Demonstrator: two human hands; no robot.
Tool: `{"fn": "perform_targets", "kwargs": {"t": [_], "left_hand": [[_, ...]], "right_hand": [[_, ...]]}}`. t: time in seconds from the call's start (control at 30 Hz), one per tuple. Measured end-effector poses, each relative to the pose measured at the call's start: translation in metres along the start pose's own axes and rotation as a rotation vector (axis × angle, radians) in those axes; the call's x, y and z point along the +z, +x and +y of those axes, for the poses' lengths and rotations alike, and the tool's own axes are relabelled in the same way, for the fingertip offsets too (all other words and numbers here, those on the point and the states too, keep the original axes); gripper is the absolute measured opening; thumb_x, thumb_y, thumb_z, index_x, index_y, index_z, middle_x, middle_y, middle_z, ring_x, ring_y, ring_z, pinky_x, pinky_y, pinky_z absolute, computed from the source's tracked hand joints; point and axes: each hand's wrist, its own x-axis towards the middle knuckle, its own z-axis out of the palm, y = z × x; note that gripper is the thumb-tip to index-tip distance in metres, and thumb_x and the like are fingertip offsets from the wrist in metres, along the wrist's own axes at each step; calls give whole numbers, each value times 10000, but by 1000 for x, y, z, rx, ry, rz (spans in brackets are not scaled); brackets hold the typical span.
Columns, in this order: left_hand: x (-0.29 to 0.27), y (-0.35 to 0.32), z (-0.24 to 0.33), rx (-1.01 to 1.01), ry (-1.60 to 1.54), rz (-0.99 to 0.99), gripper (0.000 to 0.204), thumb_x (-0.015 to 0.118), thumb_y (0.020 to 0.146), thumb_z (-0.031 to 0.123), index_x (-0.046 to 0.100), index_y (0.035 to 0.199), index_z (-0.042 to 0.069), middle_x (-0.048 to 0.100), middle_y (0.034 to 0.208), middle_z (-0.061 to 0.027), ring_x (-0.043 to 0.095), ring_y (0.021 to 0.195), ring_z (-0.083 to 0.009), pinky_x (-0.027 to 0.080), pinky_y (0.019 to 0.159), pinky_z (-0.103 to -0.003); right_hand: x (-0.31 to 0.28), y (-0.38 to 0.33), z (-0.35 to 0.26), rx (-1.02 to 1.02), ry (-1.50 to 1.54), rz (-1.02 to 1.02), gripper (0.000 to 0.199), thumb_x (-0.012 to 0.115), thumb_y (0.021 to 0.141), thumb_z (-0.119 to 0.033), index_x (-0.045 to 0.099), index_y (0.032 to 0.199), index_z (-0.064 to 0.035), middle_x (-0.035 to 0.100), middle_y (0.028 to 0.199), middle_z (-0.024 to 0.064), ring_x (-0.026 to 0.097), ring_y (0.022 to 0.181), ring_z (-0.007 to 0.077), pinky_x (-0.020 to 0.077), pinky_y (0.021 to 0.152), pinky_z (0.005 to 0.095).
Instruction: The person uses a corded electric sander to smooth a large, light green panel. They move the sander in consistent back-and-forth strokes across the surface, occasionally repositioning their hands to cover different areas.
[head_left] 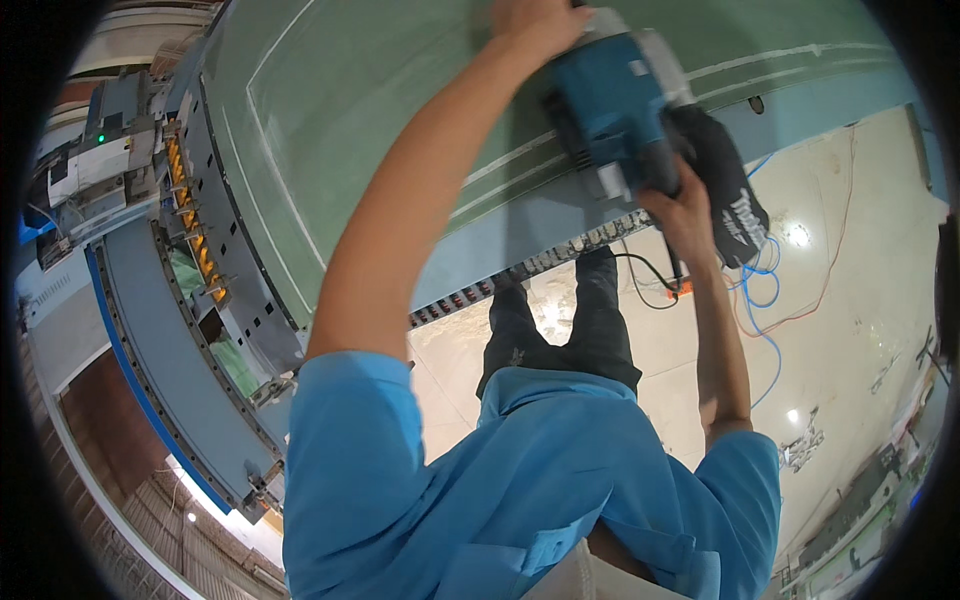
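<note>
Both hands grip the teal power tool [620, 95] on the green panel [330, 110]: left hand [535, 22] closed atop its far end, right hand [685, 215] around the near handle.

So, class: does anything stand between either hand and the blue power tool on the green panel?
Nothing visible does. The left hand rests on top of the blue power tool and the right hand grips its rear, both touching it directly on the green panel.
</note>
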Motion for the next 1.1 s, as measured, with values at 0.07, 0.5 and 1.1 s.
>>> {"fn": "perform_targets", "kwargs": {"t": [0.07,0.5,1.1], "left_hand": [[13,30,35,98,-22,-120,440,574,972,323,676,1298,45,694,1269,-211,639,1210,-391,492,1016,-504],[40,51,41,65,-49,-88,346,647,941,412,780,1091,131,748,1153,-109,702,1106,-296,520,949,-452],[-110,-276,-401,-442,-71,97,496,586,974,462,608,1412,230,711,1265,-125,658,1197,-349,523,1001,-493]], "right_hand": [[-19,3,-1,26,-57,76,435,703,766,-101,663,1188,-4,692,942,75,633,876,172,503,821,323],[78,-2,-17,-23,228,84,366,730,846,-57,603,1183,4,636,875,40,581,814,143,444,787,288],[470,-125,8,67,-77,-477,600,833,810,-170,538,1307,-9,704,1057,138,678,954,244,524,875,366]]}}
